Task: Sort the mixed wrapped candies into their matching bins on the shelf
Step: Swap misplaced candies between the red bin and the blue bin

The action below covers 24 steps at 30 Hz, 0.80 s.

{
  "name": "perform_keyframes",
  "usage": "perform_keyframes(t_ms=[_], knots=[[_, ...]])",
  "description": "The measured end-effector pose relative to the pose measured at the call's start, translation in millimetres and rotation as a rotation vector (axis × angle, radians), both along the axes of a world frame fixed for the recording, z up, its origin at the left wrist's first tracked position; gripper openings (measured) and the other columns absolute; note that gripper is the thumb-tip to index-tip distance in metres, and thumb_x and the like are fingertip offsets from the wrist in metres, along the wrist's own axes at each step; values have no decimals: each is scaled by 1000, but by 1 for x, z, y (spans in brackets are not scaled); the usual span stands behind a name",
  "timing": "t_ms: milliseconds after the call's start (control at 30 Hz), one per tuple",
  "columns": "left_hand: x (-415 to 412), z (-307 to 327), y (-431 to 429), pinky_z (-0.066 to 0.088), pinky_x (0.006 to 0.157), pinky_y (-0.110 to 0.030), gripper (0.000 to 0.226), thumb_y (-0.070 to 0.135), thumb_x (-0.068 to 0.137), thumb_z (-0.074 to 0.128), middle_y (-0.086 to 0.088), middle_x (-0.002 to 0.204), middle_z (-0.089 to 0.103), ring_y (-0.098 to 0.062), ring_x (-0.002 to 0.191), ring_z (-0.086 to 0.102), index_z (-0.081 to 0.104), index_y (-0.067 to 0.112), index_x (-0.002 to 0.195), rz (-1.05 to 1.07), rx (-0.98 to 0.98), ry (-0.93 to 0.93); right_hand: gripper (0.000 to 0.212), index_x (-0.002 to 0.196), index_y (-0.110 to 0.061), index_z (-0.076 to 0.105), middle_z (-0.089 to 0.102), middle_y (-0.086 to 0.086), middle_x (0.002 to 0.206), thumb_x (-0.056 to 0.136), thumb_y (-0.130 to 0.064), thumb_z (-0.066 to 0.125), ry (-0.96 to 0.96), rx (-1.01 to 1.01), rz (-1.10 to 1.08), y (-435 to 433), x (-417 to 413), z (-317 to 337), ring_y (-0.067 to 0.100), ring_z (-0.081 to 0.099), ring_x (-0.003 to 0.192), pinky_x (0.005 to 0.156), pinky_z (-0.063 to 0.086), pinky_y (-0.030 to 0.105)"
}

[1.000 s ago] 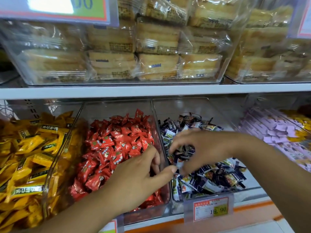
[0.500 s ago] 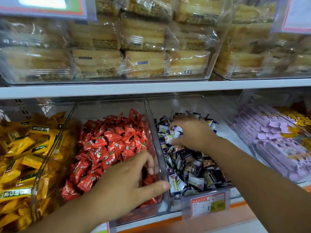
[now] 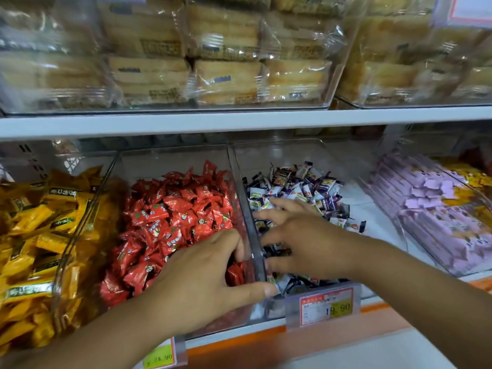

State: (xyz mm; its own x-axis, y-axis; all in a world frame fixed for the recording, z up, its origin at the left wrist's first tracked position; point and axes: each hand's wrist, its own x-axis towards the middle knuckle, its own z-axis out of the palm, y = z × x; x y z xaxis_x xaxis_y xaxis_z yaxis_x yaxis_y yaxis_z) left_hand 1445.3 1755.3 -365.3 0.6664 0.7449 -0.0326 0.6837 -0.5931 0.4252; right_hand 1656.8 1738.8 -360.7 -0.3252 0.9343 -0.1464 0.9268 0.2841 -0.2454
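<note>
bright, even light falls from above. white glare streaks the clear wrap on the pastry packs [image 3: 226, 75] and the clear bin [image 3: 173, 159] walls. shadow sits beneath the upper shelf [image 3: 239, 121]. edges bow and smear; the price tag [image 3: 326, 306] reads soft.

Pale golden layered cakes in clear plastic wrappers [image 3: 226, 75] are sitting stacked in a wide clear plastic tub [image 3: 331, 94], with more filling a 2nd clear tub [image 3: 426, 103] just right of it. A red, white and yellow price label in a clear holder [image 3: 326, 306] is hanging at the lower front edge, and a yellow-based price label [image 3: 159, 356] is showing lower left of it.
</note>
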Motion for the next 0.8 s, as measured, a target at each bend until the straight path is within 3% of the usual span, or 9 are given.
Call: perform_keyframes(t_ms=[133, 233, 367, 500, 600, 700, 800], knots=[[3, -3, -2, 32, 58, -24, 58, 87, 65, 42, 10, 79, 44, -9, 74, 46, 33, 36, 89, 30, 61, 17, 35, 126, -53, 53, 9, -23, 158, 92, -51, 55, 4, -79, 19, -3, 5, -4, 8, -17, 145, 115, -21, 44], [4, -4, -3, 28, 55, -24, 52, 81, 70, 47, 10, 80, 43, -7, 73, 44, 33, 35, 88, 40, 70, 3, 57, 129, -65, 38, -1, -25, 158, 81, -55, 66, -61, -199, -10, -4, 15, 5, 5, -26, 142, 112, -25, 47], [3, -9, -1, 29, 55, -24, 49, 77, 71, 52, 10, 80, 42, -8, 72, 44, 32, 34, 86, 21, 42, -39, 71, 136, -59, 32, -9, -15, 160, 76, -57, 69, -252, -164, 5, 8, 5, -4, 17, -31, 142, 108, -26, 58], [2, -11, 0, 33, 57, -24, 48, 75, 71, 54, 15, 87, 44, -11, 75, 47, 32, 36, 86, 14, 34, -79, 70, 138, -45, 33, 2, -8, 160, 79, -44, 70, -320, 31, -10, 34, -2, -19, 27, -10, 146, 112, -1, 66], [1, -15, 2, 43, 64, -26, 49, 78, 70, 51, 15, 91, 44, -11, 76, 49, 34, 36, 89, 7, 32, -85, 58, 135, -43, 40, 20, -5, 154, 83, -54, 63, -344, 146, -48, 51, 2, -20, 27, 15, 139, 107, 24, 56], [1, -16, 3, 47, 70, -31, 50, 80, 69, 48, 13, 91, 45, -11, 77, 51, 35, 36, 91, 3, 39, -88, 48, 131, -41, 48, 33, -4, 149, 87, -58, 56, -318, 232, -144, 64, 8, -15, 26, 25, 136, 104, 32, 49], [2, -14, 2, 41, 64, -25, 48, 79, 71, 50, 14, 89, 44, -12, 76, 49, 33, 37, 87, 5, 32, -79, 35, 121, -38, 56, 46, -7, 140, 89, -52, 58, -231, 304, -230, 72, 16, -11, 23, 32, 132, 97, 43, 43]])
